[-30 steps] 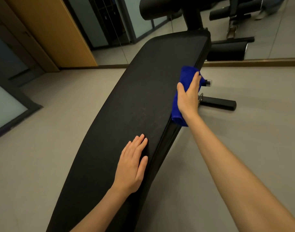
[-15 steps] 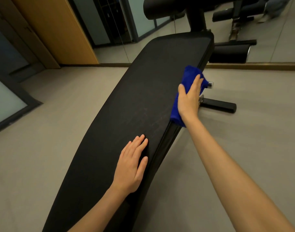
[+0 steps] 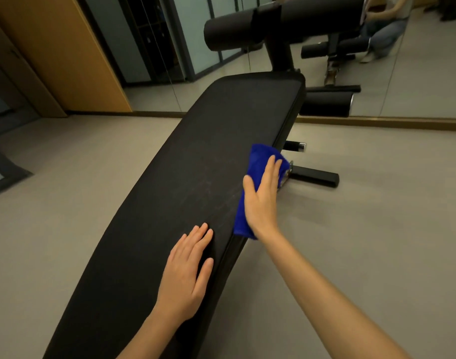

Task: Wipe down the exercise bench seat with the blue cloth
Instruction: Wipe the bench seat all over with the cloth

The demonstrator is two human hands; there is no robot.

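In the head view, the blue cloth (image 3: 259, 155) lay on the right long edge of the exercise bench seat (image 3: 195, 164), about midway along it, with its near end hanging a little over that edge. The right hand (image 3: 261, 195) pressed flat on top of it. Its grip was apart, with the fingers straight and together and the thumb spread toward the seat's middle, so it held the cloth down rather than closing round it. The left hand (image 3: 185, 275) rested palm-down on the seat nearer the person, close to the same right edge. Its grip was also apart and held nothing, and it seemed to be steadying the bench.

The wipe looked to be underway and not finished. The cloth covered only a narrow strip at the right edge. Faint pale streaks showed on the black surface just left of it, though whether they were dust or wipe marks could not be told. The far end below the roller pad (image 3: 247, 29), the whole left side and the near end under the left hand showed no clear sign of wiping and probably remained to be done. A black floor bar (image 3: 315, 177) lay on the floor (image 3: 377, 242) just beyond the cloth.
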